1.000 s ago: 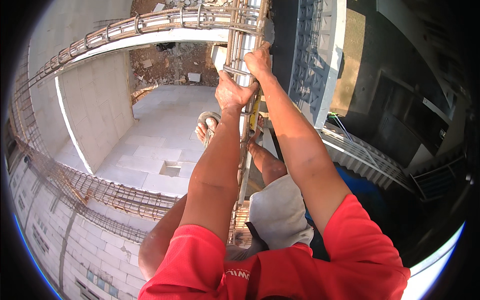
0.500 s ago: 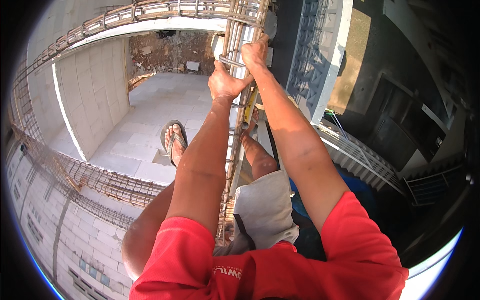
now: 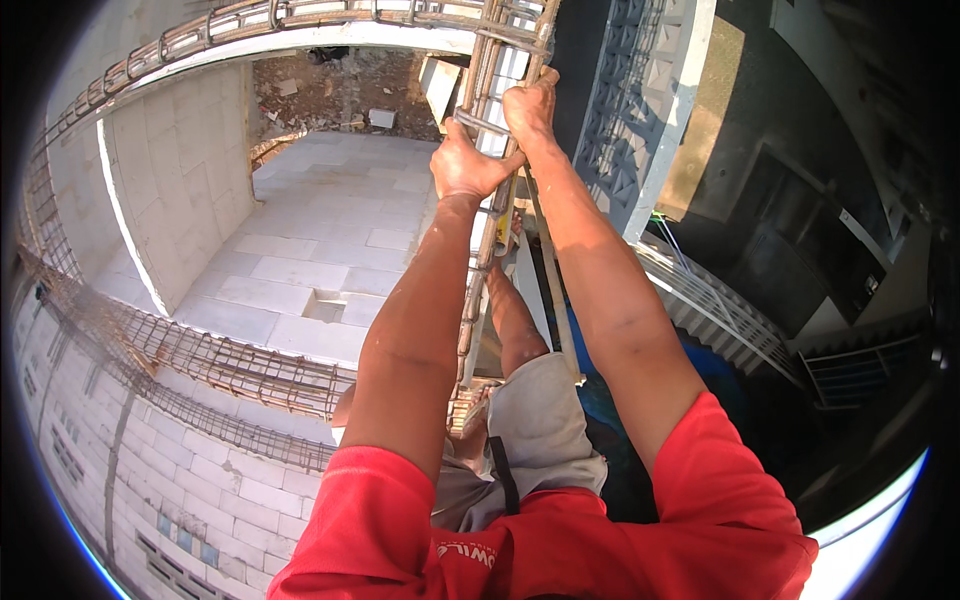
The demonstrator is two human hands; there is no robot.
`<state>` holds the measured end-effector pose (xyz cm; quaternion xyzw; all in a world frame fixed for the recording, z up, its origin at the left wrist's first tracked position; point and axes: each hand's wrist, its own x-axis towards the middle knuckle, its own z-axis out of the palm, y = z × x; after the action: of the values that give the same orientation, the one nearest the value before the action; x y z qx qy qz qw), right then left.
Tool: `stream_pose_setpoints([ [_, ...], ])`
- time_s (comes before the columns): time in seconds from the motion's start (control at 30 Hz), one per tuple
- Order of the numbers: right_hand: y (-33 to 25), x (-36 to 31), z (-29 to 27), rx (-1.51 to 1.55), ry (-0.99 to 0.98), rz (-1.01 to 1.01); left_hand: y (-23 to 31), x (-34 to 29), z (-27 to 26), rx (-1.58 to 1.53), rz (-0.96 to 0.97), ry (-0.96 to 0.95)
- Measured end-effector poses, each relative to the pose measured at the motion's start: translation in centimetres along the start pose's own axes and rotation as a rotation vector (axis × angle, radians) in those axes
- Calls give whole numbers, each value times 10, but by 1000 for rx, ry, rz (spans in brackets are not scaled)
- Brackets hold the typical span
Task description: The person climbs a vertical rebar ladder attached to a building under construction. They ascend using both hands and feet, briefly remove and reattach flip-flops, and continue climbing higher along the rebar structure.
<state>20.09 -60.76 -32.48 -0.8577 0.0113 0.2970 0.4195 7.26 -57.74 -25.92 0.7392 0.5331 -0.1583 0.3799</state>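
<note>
A tall upright cage of steel reinforcing bars (image 3: 478, 290) rises in front of me, high above a concrete slab. My left hand (image 3: 467, 160) is closed around one of its vertical bars. My right hand (image 3: 531, 107) grips the cage a little higher and further right. Both arms reach up and forward in red sleeves. My legs in grey shorts (image 3: 530, 430) press against the cage below, one foot (image 3: 478, 400) resting on a tie.
A horizontal rebar beam cage (image 3: 220, 365) tops the white block wall (image 3: 150, 480) at lower left; another rebar run (image 3: 260, 20) curves along the top. A grey tiled floor (image 3: 320, 240) lies far below. A railing (image 3: 700, 300) and dark buildings are on the right.
My view has shifted up the cage and both hands sit higher on the bars. The sandalled foot seen out to the left has come back in against the cage.
</note>
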Motion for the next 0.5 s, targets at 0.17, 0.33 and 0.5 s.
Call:
stream_pose_setpoints([
  [0.17, -3, 0, -3, 23, -44, 49, 0, 2, -2, 17, 23, 6],
  [0.33, -1, 0, -3, 25, -14, 51, -2, 1, -2, -33, 46, 22],
  [0.5, -6, -2, -2, -3, -12, 71, -2, -1, -6, -87, 58, 42],
])
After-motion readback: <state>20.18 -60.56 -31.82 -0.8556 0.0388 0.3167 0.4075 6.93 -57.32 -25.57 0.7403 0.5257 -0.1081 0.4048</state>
